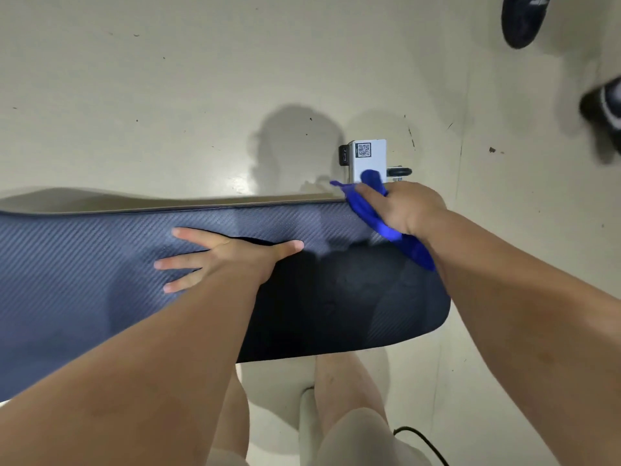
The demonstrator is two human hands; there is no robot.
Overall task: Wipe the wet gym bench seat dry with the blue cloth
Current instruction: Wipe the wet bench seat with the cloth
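On the bench (100,264), a weave-textured dark pad with rounded end, the left hand (228,257) lies flat, fingers spread; the right hand (403,206) grips the crumpled blue cloth (369,210) at its far edge, above a pale scuffed floor (168,95).

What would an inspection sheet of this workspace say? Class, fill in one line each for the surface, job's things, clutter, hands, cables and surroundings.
Surface: bench seat, dark textured pad lying across the view; wetness cannot be told.
Job's things: blue cloth, bunched at the seat's far right edge.
Clutter: nothing seen.
Hands: left hand lies flat on the seat with fingers spread; right hand grips the cloth.
Cables: black cable on the floor, bottom right.
Surroundings: pale floor; white part with a QR label beyond the seat; dark shoes top right.
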